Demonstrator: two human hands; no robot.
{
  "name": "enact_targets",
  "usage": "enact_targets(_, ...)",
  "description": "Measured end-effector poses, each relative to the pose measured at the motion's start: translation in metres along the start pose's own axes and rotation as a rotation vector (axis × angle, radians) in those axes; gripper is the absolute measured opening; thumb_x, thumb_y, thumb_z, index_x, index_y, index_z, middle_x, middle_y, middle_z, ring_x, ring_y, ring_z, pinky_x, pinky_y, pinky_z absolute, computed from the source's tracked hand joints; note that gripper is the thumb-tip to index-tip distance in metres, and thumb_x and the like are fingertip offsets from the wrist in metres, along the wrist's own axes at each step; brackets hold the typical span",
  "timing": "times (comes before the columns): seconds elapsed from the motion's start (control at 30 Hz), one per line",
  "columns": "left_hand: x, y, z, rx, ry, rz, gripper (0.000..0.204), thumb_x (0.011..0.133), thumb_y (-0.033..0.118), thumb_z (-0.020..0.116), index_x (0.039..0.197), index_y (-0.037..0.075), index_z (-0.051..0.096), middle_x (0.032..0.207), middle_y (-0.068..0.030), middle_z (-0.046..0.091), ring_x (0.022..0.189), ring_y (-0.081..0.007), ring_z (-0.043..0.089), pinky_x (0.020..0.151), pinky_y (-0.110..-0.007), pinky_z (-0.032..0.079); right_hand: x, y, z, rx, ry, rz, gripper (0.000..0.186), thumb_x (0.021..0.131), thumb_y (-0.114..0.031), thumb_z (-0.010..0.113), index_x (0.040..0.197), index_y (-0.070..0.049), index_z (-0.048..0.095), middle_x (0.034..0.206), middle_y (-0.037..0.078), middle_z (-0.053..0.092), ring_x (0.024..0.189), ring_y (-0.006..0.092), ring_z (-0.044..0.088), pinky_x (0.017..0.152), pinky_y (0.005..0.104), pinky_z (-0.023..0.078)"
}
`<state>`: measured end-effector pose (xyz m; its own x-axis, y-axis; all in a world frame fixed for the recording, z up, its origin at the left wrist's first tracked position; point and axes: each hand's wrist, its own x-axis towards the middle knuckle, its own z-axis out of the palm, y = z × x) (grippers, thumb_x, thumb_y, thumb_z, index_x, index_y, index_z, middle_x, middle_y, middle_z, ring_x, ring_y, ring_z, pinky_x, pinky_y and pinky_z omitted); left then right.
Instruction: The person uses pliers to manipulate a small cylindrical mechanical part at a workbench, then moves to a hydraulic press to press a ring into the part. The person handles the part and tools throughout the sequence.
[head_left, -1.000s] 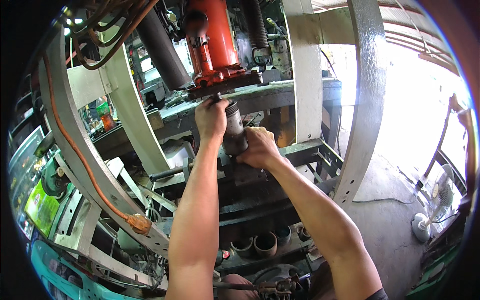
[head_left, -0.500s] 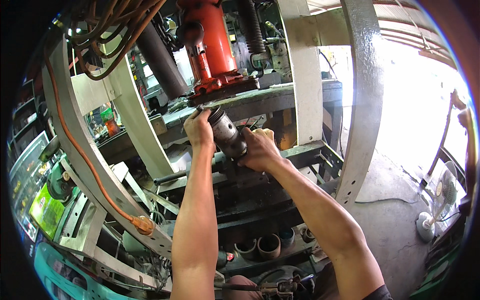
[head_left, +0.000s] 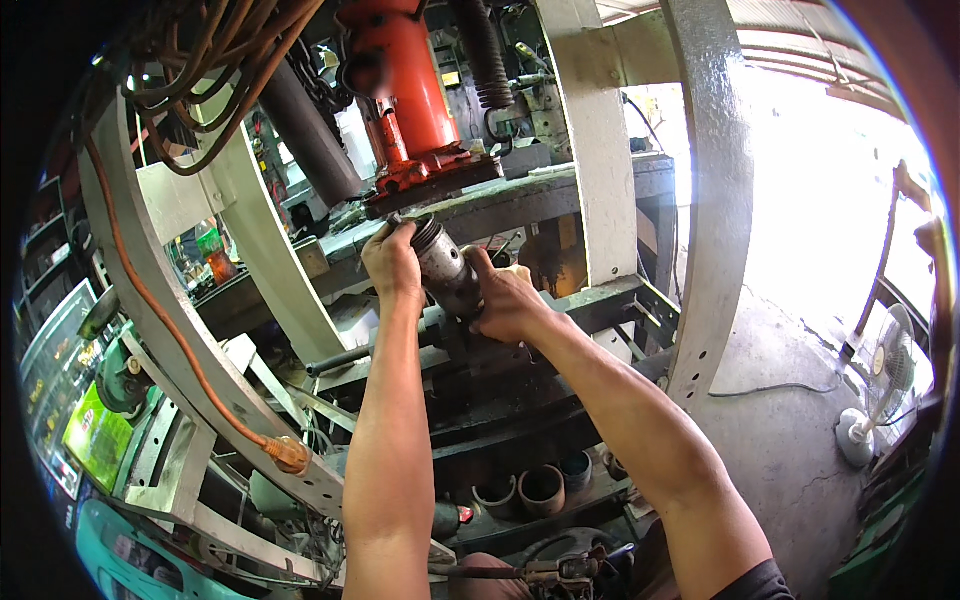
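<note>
A greasy metal piston, dark and grooved at its upper end with a round hole in its side, is tilted in front of me. My left hand is closed on its upper left side, near the grooved end. A small dark tip shows by the left thumb; I cannot make out what it is. My right hand wraps round the lower end from the right and hides part of it. Just above, the red bottle jack stands with its dark base plate close over the grooved end.
Pale steel posts of a press frame rise on both sides. Dark crossbeams lie below my hands, with several round sleeves under them. An orange cord runs down the left post to a plug. A fan stands at right.
The right hand has shifted a little on the piston, its index finger now further up its side. The whole view has moved slightly; both hands keep their grip.
</note>
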<state>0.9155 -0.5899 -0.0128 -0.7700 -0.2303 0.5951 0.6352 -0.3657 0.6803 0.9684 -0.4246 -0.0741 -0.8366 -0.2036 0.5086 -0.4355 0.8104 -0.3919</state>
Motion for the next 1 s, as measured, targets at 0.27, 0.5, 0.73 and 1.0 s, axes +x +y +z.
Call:
enact_targets(0.27, -0.022, 0.009, 0.008, 0.141, 0.119, 0.188, 0.022, 0.089, 0.008, 0.067, 0.102, -0.006, 0.079, 0.095, -0.0027, 0.074, 0.087, -0.0117, 0.062, 0.084, -0.029, 0.048, 0.000, 0.008, 0.006, 0.043, 0.137, -0.070, 0.107, 0.062, -0.024, 0.093, 0.150, 0.004, 0.037, 0.107, 0.029, 0.071, 0.106, 0.0548, 0.064, 0.095, 0.0552, 0.050)
enact_targets(0.5, -0.039, 0.022, -0.024, -0.277, 0.256, -0.037, 0.039, 0.102, 0.026, 0.047, 0.104, -0.003, 0.074, 0.105, -0.0188, 0.077, 0.095, -0.0354, 0.076, 0.091, -0.047, 0.061, -0.033, -0.014, -0.026, 0.122, 0.133, -0.157, 0.085, 0.068, -0.022, 0.089, 0.138, -0.002, 0.044, 0.120, 0.026, 0.071, 0.117, 0.0526, 0.063, 0.105, 0.0521, 0.049)
enact_targets(0.73, -0.105, 0.048, -0.042, -0.607, 0.364, -0.426, 0.046, 0.097, 0.036, 0.046, 0.110, -0.001, 0.069, 0.105, -0.0219, 0.073, 0.096, -0.0416, 0.073, 0.092, -0.062, 0.061, -0.089, -0.045, -0.099, 0.633, -0.019, -0.027, 0.073, 0.075, -0.014, 0.089, 0.135, -0.003, 0.048, 0.122, 0.022, 0.074, 0.118, 0.0403, 0.072, 0.099, 0.0456, 0.056)
enact_targets(1.0, -0.209, 0.102, 0.027, -0.888, 0.531, -1.111, 0.055, 0.103, 0.039, 0.038, 0.117, -0.006, 0.067, 0.114, -0.0222, 0.071, 0.108, -0.0397, 0.070, 0.099, -0.054, 0.059, -0.185, -0.098, -0.221, 0.643, 0.000, 0.221, 0.059, 0.078, -0.013, 0.083, 0.132, -0.003, 0.063, 0.128, 0.018, 0.064, 0.119, 0.0420, 0.064, 0.099, 0.0474, 0.055)
